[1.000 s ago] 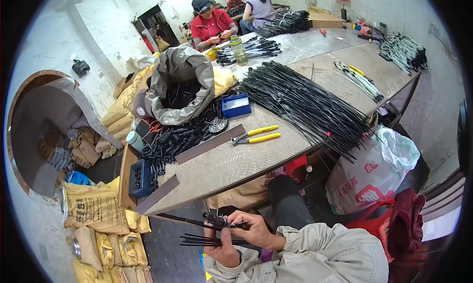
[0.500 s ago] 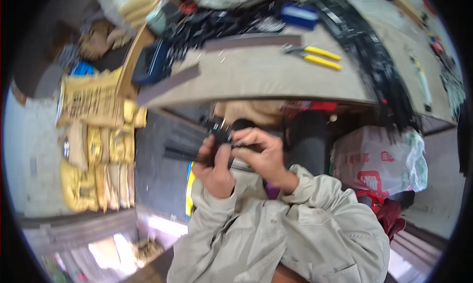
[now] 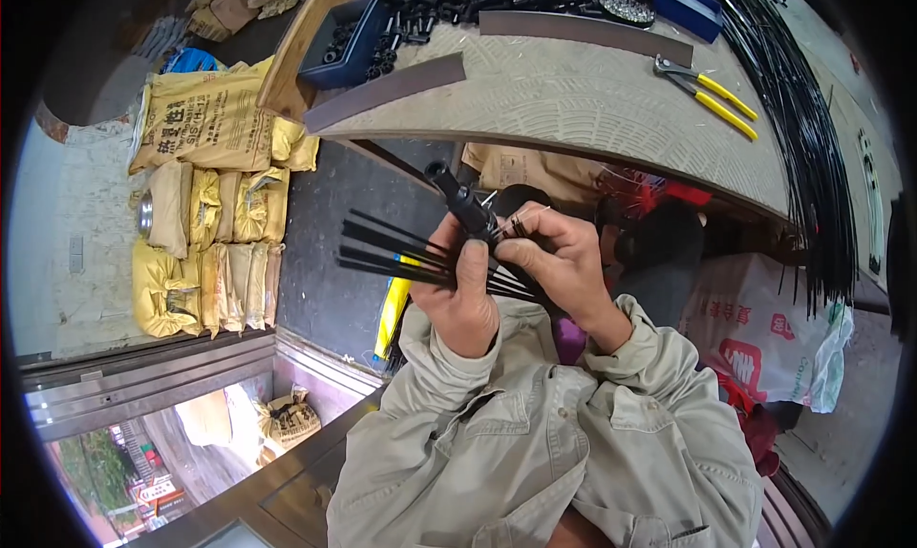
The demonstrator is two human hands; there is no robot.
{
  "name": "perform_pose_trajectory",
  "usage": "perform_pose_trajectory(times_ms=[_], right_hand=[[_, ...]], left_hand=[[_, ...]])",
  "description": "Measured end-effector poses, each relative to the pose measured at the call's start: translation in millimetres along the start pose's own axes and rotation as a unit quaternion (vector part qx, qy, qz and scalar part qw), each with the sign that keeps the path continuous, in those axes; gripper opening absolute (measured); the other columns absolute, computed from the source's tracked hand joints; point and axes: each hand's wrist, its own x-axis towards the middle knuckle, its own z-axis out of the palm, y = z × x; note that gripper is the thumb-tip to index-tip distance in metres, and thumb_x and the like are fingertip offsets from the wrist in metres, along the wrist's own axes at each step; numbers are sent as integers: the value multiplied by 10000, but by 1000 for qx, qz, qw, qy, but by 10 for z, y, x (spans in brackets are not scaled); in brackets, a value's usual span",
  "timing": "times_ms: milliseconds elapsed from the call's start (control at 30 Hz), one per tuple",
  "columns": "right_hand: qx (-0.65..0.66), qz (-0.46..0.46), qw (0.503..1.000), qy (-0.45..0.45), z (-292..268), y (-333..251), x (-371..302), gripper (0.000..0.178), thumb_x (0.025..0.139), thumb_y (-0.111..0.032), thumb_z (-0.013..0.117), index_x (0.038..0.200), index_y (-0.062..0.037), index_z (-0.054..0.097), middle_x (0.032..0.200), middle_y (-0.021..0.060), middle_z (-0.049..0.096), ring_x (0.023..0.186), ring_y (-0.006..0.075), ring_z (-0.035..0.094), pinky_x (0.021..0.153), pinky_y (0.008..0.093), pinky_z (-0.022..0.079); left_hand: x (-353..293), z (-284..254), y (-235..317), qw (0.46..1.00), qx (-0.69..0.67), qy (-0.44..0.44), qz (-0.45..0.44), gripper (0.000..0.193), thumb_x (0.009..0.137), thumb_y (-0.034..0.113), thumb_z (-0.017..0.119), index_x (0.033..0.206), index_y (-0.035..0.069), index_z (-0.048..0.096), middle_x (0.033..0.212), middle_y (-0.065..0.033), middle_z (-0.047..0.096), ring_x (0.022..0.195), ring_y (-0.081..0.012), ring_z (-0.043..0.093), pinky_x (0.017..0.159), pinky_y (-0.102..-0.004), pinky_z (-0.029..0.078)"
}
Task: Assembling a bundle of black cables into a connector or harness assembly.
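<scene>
Over my lap, my left hand (image 3: pixel 457 305) is closed around a short black plastic tube (image 3: pixel 466 204) with an open upper end and a stepped body. Its thumb presses on the tube's lower end. Several thin, flat black strips (image 3: pixel 377 254) fan out to the left from under the same hand. My right hand (image 3: pixel 568 266) pinches at the tube's lower right side, thumb and forefinger together. Fine shiny wire-like bits show at those fingertips, too small to make out fully.
On the table ahead lie yellow-handled pliers (image 3: pixel 712 97), grey metal strips (image 3: pixel 583 35), a blue bin (image 3: pixel 344 47) of black parts and a long bundle of black strands (image 3: pixel 793 118). Yellow-brown sacks (image 3: pixel 205 118) stand left. A white plastic bag (image 3: pixel 735 309) sits right.
The view has turned, so the table and sacks sit differently and the blur is gone. Both hands stay together at the black tube, which now shows clearly with its open end up.
</scene>
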Motion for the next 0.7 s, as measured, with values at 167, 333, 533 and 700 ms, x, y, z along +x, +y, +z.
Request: perform_pose_trajectory(times_ms=[167, 333, 533, 700], right_hand=[[-42, -34, 998, 13, 45, 26, -75, 145, 710, 12, 675, 772, 28, 544, 789, 47, 541, 731, 100, 494, 673, 231, 402], [-28, -45, 997, 64, 74, 57, -159, 175, 681, 11, 703, 780, 25, 560, 788, 55, 550, 746, 117, 516, 687, 236, 409], [-33, -92, 993, 61, 67, 161, -243, 166, 675, 7, 714, 798, 12, 602, 789, 65, 568, 739, 140, 533, 667, 245, 421], [-111, -74, 990, 54, 47, 151, -248, 139, 714, -11, 682, 815, 30, 596, 760, 60, 568, 685, 126, 528, 614, 236, 415]], left_hand=[[-51, 55, -56, 998, -39, -29, 44, 308, 865, 42, 507, 1146, -82, 479, 991, -112, 582, 921, -163, 543, 841, -274, 420], [-41, -18, -56, 998, -51, -36, -24, 315, 885, 162, 548, 1126, -27, 472, 966, -142, 569, 898, -213, 547, 792, -348, 472], [-63, -72, -72, 982, -171, -14, -76, 276, 799, 92, 648, 1032, 17, 521, 896, -103, 590, 876, -194, 572, 797, -327, 471], [-129, -36, -120, 989, -142, 11, -40, 302, 803, 139, 663, 1040, 4, 534, 947, -107, 586, 857, -200, 581, 785, -327, 478]])
